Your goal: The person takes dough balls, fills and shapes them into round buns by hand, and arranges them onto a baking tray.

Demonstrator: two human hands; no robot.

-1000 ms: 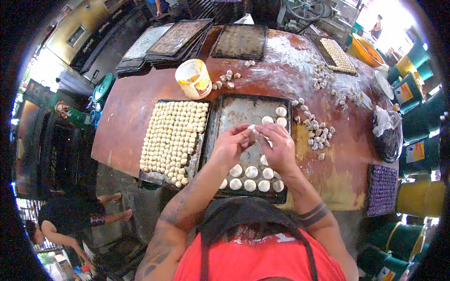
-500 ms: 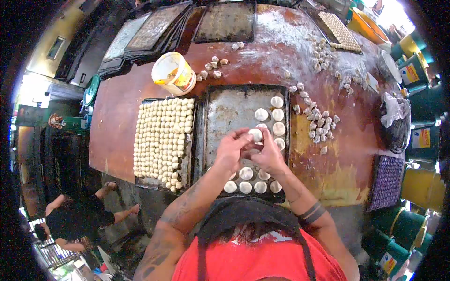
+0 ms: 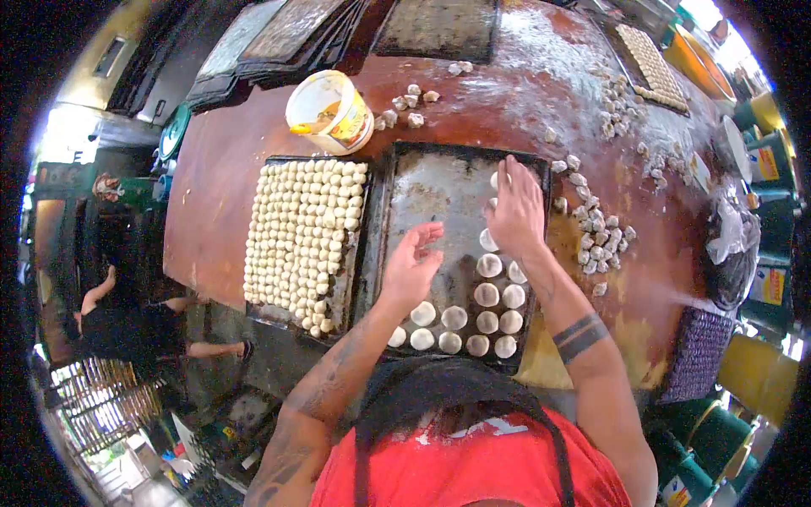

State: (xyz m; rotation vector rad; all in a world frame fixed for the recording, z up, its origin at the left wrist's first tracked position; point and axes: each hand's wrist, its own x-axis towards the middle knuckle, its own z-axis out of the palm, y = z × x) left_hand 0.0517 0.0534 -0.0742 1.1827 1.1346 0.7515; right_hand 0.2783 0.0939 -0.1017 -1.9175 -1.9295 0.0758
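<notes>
A dark baking tray (image 3: 431,190) lies in front of me, with flattened white dough rounds (image 3: 487,294) along its right side and near edge. My right hand (image 3: 518,207) reaches over the tray's far right part, fingers stretched out flat on or just above the rounds, partly covering them. Over the tray's left middle, my left hand (image 3: 412,266) is empty, its fingers apart and slightly curled. Left of this tray stands another tray closely packed with small dough balls (image 3: 304,237).
A white and yellow bucket (image 3: 329,114) stands beyond the trays. Floury lumps (image 3: 601,241) lie on the red table (image 3: 215,211) at right. Stacked trays (image 3: 287,38) sit at the far left, a purple tray (image 3: 697,355) at right. Another person (image 3: 131,329) is at the left.
My hands, earlier together around a white dough piece, have separated. The right moved away to the tray's far right part; the left drew slightly back, empty. The whole view shifted a little.
</notes>
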